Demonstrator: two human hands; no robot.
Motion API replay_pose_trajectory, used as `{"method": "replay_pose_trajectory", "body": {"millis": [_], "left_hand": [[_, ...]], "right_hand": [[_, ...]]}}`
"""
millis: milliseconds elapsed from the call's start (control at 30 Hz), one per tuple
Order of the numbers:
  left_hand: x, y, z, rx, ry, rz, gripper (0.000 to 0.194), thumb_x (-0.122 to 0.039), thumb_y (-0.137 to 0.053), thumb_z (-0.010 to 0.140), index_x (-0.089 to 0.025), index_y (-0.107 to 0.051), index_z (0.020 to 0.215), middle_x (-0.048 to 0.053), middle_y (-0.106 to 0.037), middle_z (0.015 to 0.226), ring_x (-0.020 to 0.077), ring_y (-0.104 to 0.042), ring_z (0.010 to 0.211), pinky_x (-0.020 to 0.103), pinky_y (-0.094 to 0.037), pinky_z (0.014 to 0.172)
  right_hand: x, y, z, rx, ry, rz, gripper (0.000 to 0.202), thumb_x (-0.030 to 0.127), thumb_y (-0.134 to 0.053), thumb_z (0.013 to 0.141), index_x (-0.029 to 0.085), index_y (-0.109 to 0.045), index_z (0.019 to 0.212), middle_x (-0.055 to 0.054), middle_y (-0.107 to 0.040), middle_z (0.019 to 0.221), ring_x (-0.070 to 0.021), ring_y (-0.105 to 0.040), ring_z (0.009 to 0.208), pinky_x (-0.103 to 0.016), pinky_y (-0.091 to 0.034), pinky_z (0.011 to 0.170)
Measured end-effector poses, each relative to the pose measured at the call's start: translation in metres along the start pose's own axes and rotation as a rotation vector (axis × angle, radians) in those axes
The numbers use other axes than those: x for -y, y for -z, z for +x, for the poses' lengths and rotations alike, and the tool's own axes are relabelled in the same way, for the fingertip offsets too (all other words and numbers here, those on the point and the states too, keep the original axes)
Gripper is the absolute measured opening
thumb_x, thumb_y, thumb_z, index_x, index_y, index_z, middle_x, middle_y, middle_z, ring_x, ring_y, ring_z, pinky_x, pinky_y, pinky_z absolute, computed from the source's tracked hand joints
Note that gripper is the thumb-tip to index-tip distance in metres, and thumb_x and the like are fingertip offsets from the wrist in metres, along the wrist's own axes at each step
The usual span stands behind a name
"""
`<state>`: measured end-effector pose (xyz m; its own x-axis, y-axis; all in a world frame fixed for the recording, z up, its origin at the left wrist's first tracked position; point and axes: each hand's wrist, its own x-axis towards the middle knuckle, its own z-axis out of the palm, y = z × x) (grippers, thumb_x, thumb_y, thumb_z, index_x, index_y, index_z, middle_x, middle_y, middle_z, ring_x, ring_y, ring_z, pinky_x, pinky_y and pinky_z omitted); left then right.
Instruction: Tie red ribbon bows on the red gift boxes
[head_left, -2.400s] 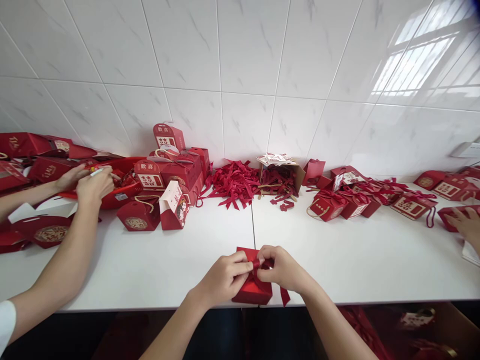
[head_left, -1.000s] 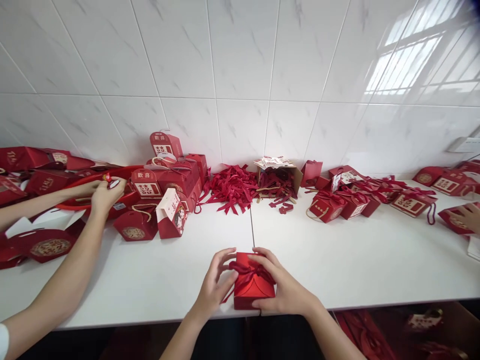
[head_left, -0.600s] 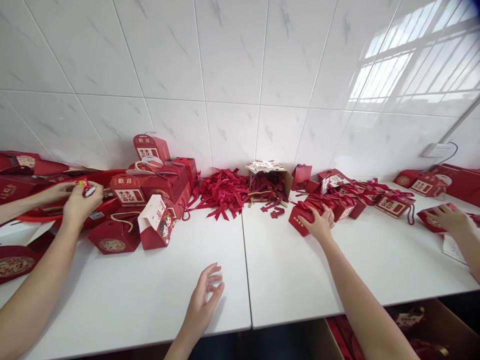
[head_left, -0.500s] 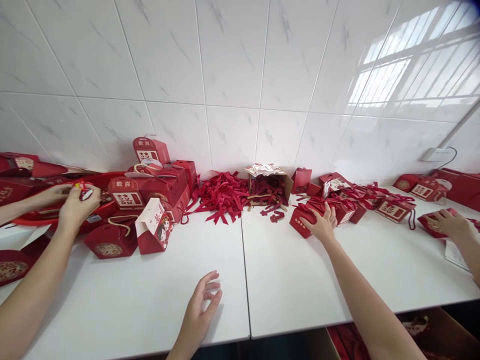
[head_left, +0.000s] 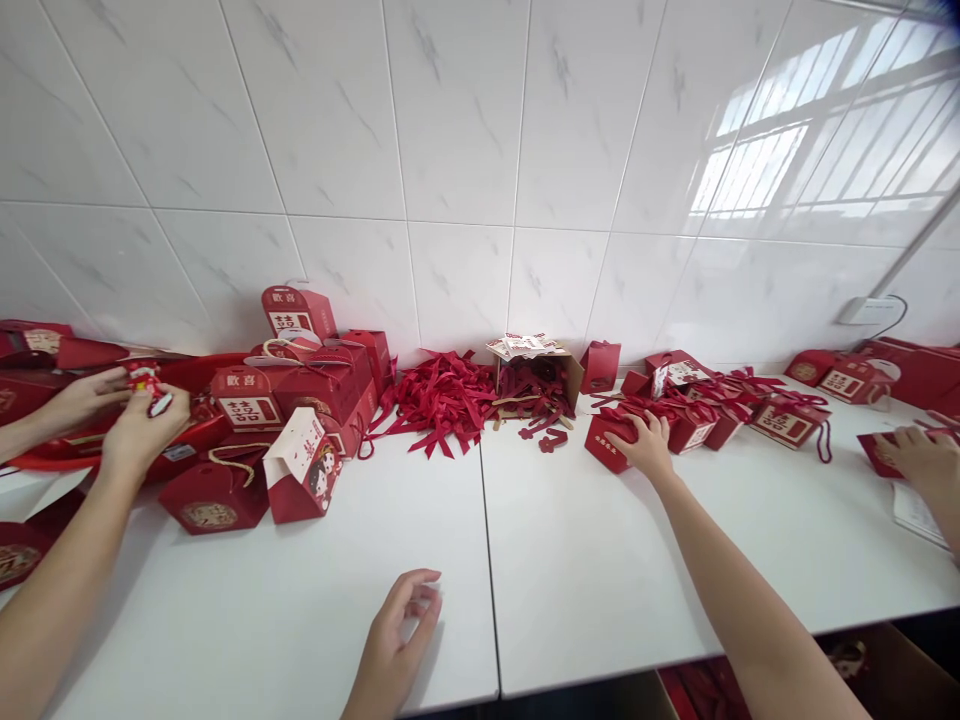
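Observation:
My left hand (head_left: pixel 401 635) hovers over the white tabletop near its front edge. Its fingers curve loosely, apart from the thumb, with nothing between them. My right hand (head_left: pixel 649 445) reaches forward to a small red gift box (head_left: pixel 604 443) with gold lettering on its side. The fingers lie over the top and right side of that box, and part of it is hidden beneath them. Directly behind and to its right are several red boxes tied with ribbon (head_left: pixel 694 430). A pile of loose red ribbons (head_left: pixel 442 395) lies between my two hands, by the wall.
A cardboard box of dark red cut-outs (head_left: pixel 576 378) lies on its side by the wall. Red gift boxes (head_left: pixel 330 385) are stacked left. One person's hands (head_left: pixel 146 420) hold a small red packet over a red basin (head_left: pixel 214 430); another person's hand (head_left: pixel 926 460) touches a box at right.
The view has tilted slightly upward. My right hand stays on the box, and my left hand has barely moved. At far right, the other person's hand has shifted right with its box.

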<state>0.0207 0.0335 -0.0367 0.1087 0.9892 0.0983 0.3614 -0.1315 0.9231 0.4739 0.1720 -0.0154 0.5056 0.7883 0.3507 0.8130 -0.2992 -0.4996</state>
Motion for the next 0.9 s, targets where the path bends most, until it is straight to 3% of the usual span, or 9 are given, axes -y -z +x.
{"method": "replay_pose_trajectory", "body": {"millis": [467, 633, 700, 800, 900], "left_hand": [[-0.01, 0.001, 0.001, -0.027, 0.065, -0.018, 0.034, -0.051, -0.057, 0.078, -0.022, -0.068, 0.092, 0.009, -0.065, 0.102, 0.024, -0.062, 0.095, 0.033, -0.051, 0.084], [-0.009, 0.001, 0.001, -0.054, 0.071, -0.027, 0.036, -0.053, -0.059, 0.076, -0.022, -0.069, 0.09, 0.009, -0.066, 0.1, 0.0242, -0.063, 0.094, 0.032, -0.053, 0.082], [-0.008, 0.001, 0.002, -0.065, 0.065, -0.025, 0.035, -0.053, -0.059, 0.076, -0.022, -0.069, 0.09, 0.009, -0.067, 0.099, 0.0242, -0.063, 0.093, 0.033, -0.053, 0.082], [-0.008, 0.001, 0.003, -0.077, 0.053, -0.029, 0.034, -0.052, -0.059, 0.076, -0.022, -0.07, 0.088, 0.009, -0.067, 0.097, 0.0241, -0.063, 0.091, 0.033, -0.054, 0.08], [-0.011, 0.0, 0.003, -0.083, 0.062, -0.041, 0.034, -0.053, -0.06, 0.075, -0.022, -0.07, 0.087, 0.009, -0.068, 0.096, 0.0244, -0.063, 0.091, 0.033, -0.054, 0.08]], "right_hand": [[-0.046, -0.002, 0.051, -0.016, -0.095, 0.083, 0.072, 0.063, -0.058, 0.066, 0.022, -0.052, 0.125, -0.014, -0.023, 0.148, -0.0396, -0.001, 0.139, -0.053, -0.019, 0.107], [-0.049, -0.004, 0.067, -0.034, -0.136, 0.11, 0.073, 0.061, -0.061, 0.064, 0.023, -0.051, 0.125, -0.014, -0.019, 0.15, -0.0398, -0.001, 0.14, -0.054, -0.017, 0.108], [-0.044, -0.007, 0.07, -0.071, -0.185, 0.113, 0.085, 0.065, -0.062, 0.062, 0.022, -0.044, 0.132, -0.017, -0.01, 0.152, -0.0436, 0.0, 0.138, -0.059, -0.015, 0.107], [-0.033, -0.019, 0.065, -0.181, -0.334, 0.219, 0.118, 0.072, -0.065, 0.055, 0.016, -0.015, 0.146, -0.025, 0.005, 0.151, -0.0486, 0.003, 0.137, -0.064, -0.012, 0.105], [-0.026, -0.035, 0.044, -0.2, -0.397, 0.371, 0.133, 0.072, -0.067, 0.052, 0.012, 0.005, 0.147, -0.027, 0.006, 0.15, -0.0454, -0.005, 0.138, -0.057, -0.02, 0.107]]}}
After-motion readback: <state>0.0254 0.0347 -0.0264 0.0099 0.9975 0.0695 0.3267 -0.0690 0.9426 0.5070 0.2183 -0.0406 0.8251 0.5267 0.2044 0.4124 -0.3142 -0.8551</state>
